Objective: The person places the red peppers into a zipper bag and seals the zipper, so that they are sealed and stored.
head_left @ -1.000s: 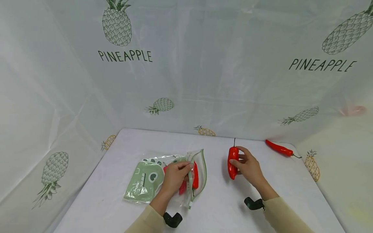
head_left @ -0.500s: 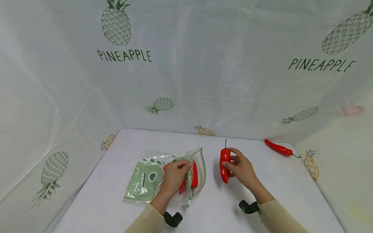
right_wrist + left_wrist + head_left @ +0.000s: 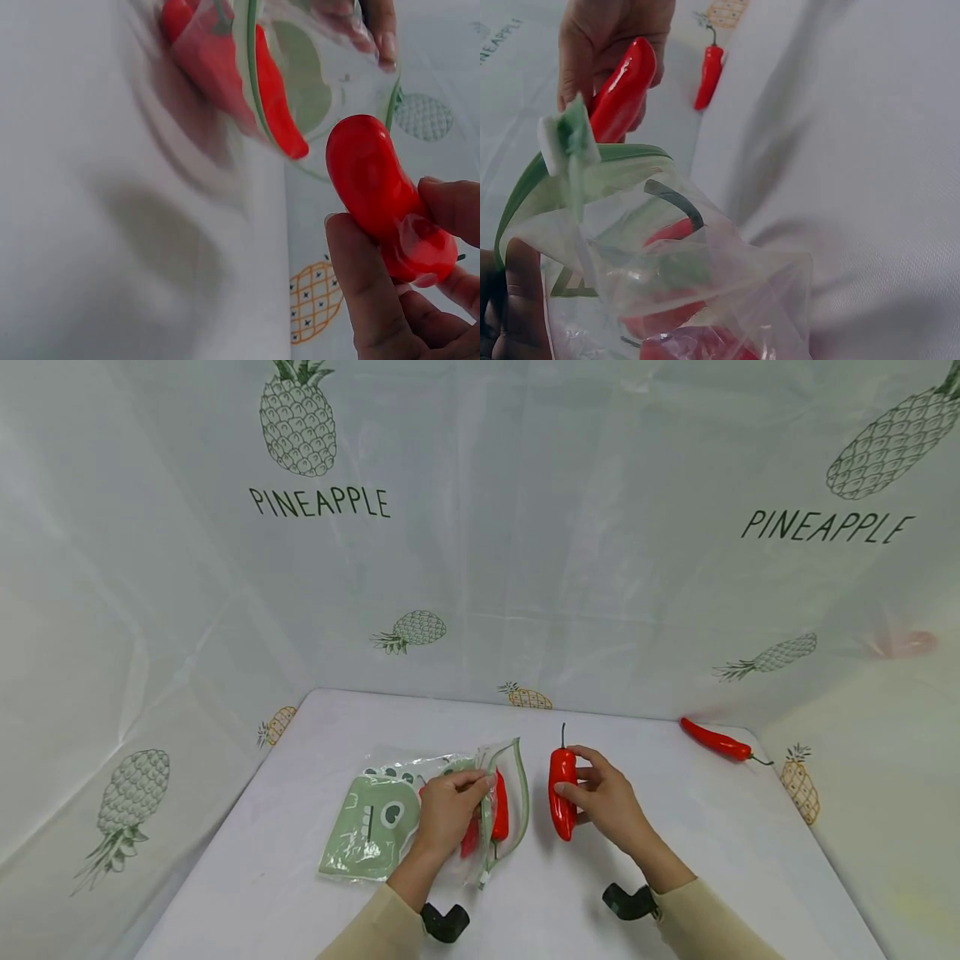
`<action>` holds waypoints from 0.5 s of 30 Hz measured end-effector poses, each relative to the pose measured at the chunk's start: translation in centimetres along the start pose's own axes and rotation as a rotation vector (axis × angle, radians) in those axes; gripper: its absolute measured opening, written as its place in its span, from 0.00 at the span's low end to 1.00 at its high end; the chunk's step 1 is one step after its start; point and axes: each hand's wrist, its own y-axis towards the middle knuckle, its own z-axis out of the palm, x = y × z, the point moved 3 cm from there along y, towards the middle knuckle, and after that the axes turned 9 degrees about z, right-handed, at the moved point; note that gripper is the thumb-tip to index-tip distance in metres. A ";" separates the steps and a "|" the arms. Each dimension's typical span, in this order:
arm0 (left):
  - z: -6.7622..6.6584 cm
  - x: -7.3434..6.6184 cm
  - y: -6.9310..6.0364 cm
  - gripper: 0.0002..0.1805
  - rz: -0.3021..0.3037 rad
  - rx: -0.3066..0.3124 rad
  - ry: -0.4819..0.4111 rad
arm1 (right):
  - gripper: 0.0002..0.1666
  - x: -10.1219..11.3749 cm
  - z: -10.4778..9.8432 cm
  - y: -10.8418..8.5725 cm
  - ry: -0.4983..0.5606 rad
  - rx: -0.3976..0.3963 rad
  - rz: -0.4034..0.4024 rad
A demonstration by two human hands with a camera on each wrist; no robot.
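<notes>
A clear zip bag (image 3: 369, 839) with a green cartoon print lies on the left of the table, its green-edged mouth spread toward the right. Red chili peppers (image 3: 660, 322) show through the plastic. My left hand (image 3: 447, 814) pinches the bag's upper edge near the mouth. To the right, my right hand (image 3: 607, 797) grips a red chili pepper (image 3: 562, 793) between thumb and fingers, stem pointing away from me. In the right wrist view this pepper (image 3: 367, 176) is close to the bag's opening but outside it. A white slider (image 3: 566, 146) sits at one end of the zip.
Another red chili pepper (image 3: 716, 741) lies at the table's far right corner. The white table (image 3: 247, 893) is bounded by hanging sheets (image 3: 480, 527) printed with pineapples at the back and sides. Black wrist cameras (image 3: 446, 924) stick out near both wrists.
My right hand has carried its chili pepper left and slightly nearer to me, toward the bag's mouth. My left hand keeps its pinch on the bag, almost in place.
</notes>
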 end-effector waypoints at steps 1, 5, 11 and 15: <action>0.0 -0.1 0.0 0.10 0.000 -0.001 0.000 | 0.42 0.1 0.2 -0.1 0.006 0.005 0.001; 0.1 -0.2 0.0 0.11 0.009 0.000 0.002 | 0.42 0.6 1.1 -0.6 0.025 0.037 0.001; 0.1 -0.6 -0.2 0.11 0.041 0.009 0.039 | 0.40 1.3 2.4 -1.4 0.041 0.072 -0.021; 0.2 -0.8 -0.3 0.12 0.036 0.020 0.053 | 0.40 1.6 3.1 -1.8 0.042 0.092 -0.030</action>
